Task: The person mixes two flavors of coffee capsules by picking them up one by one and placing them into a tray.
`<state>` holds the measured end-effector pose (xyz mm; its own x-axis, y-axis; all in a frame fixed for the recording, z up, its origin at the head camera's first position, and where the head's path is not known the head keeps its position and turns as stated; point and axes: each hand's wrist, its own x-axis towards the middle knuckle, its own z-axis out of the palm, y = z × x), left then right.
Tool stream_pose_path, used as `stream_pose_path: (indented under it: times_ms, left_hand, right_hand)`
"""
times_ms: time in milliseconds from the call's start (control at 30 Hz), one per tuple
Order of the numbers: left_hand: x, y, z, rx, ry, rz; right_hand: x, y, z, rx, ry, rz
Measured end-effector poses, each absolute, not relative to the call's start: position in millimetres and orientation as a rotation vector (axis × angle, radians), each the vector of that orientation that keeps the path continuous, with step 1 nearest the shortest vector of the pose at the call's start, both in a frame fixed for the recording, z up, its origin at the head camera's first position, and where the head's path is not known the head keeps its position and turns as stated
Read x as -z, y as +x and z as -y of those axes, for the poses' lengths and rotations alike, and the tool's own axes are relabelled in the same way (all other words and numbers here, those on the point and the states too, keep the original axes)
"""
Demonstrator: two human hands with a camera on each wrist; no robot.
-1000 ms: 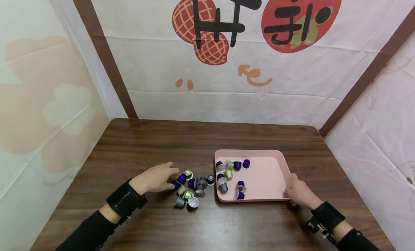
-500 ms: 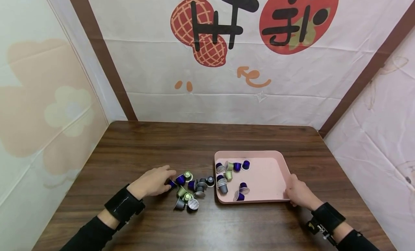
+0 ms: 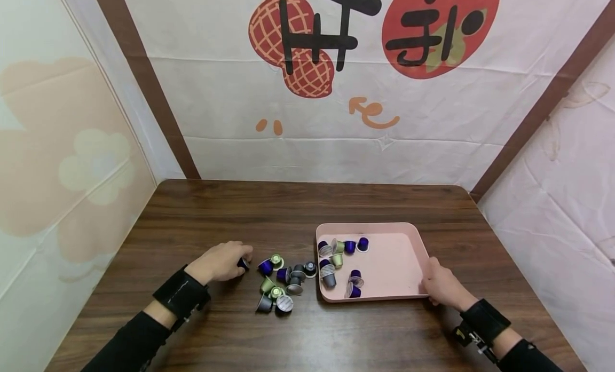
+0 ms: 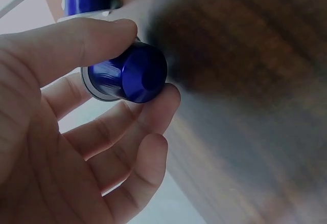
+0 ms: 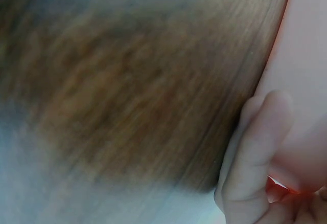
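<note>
My left hand (image 3: 218, 261) pinches a dark blue coffee capsule (image 4: 130, 74) between thumb and fingers, left of the pile; its silver rim faces the palm in the left wrist view. Just to the right lies a loose pile of blue, green and grey capsules, among them a blue capsule (image 3: 266, 266), a green capsule (image 3: 267, 285) and a grey capsule (image 3: 264, 303). My right hand (image 3: 444, 282) grips the right edge of a pink tray (image 3: 394, 265), the thumb lying over its rim in the right wrist view. Several capsules lie in the tray's left half.
The brown wooden table (image 3: 230, 212) carries everything. A printed cloth (image 3: 221, 94) hangs along its back edge, with pale cloths at both sides. The pile's rightmost capsule (image 3: 310, 269) sits right at the tray's left wall.
My left hand has drawn a blue capsule leftward, away from the pile. A capsule in the tray's lower part rocked slightly. The right hand has kept its grip on the tray.
</note>
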<state>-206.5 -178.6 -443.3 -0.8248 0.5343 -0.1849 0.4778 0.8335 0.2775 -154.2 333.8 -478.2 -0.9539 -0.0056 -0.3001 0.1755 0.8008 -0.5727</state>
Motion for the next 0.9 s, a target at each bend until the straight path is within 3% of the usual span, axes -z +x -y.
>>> stream_pose_path:
  times_ms: [267, 900]
  left_hand:
    - [419, -219, 157, -0.321, 0.859, -2.784]
    - [375, -223, 54, -0.226, 1.145, -2.713]
  right_hand:
    - [478, -154, -334, 0.887, 0.136, -2.713]
    - [478, -154, -333, 0.886, 0.155, -2.694]
